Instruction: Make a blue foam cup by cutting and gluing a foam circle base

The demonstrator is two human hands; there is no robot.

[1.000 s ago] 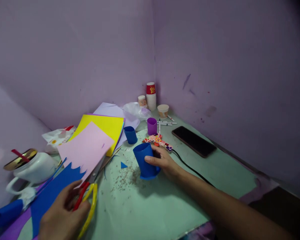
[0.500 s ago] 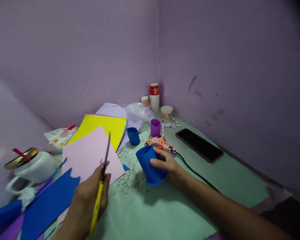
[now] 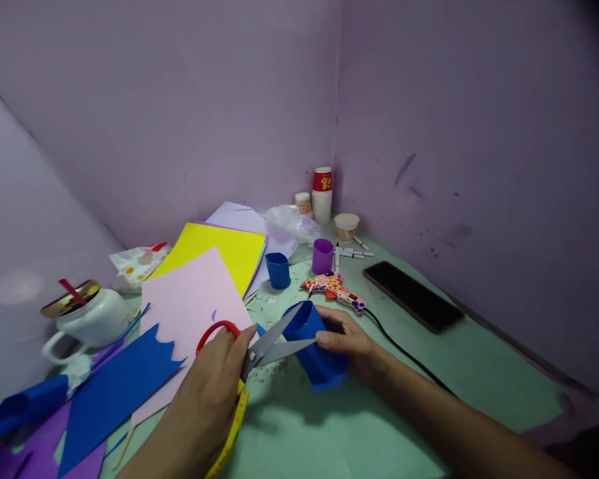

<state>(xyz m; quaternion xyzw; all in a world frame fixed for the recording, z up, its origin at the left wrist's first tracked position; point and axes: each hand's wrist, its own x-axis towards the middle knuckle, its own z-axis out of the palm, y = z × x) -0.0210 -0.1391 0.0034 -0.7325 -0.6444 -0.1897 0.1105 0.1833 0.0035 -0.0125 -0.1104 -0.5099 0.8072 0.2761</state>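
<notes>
Cup (image 3: 322,364) just right of centre in the lower half of the frame, and here come the scissors (image 3: 252,357)! A second ago they hung at lower left, by the blue paper (image 3: 114,399); half a second ago the blades pointed up the frame; now they're spread and right at the mouth of the cup. That looks like cutting work shifting to the rim: one blade crosses the mouth, the other lies over the outer side, its tip by the right thumb. Whether any wall sits between the blades, you can't tell from here.

The left hand (image 3: 210,376) has its fingers clamped on the handles, though how they thread the loops is partly hidden. The right hand (image 3: 353,340) grips the cup, thumb in front near the rim, the other fingers mostly out of sight behind.

And look at the lean: mouth to the upper left, facing the scissors, base to the lower right, the long axis on a steep diagonal between. It seems held above the surface (image 3: 294,446), a shadow below. Beyond it, toward mid-frame, lies the glue gun (image 3: 333,290), with a small blue cup (image 3: 278,273) to its left.
</notes>
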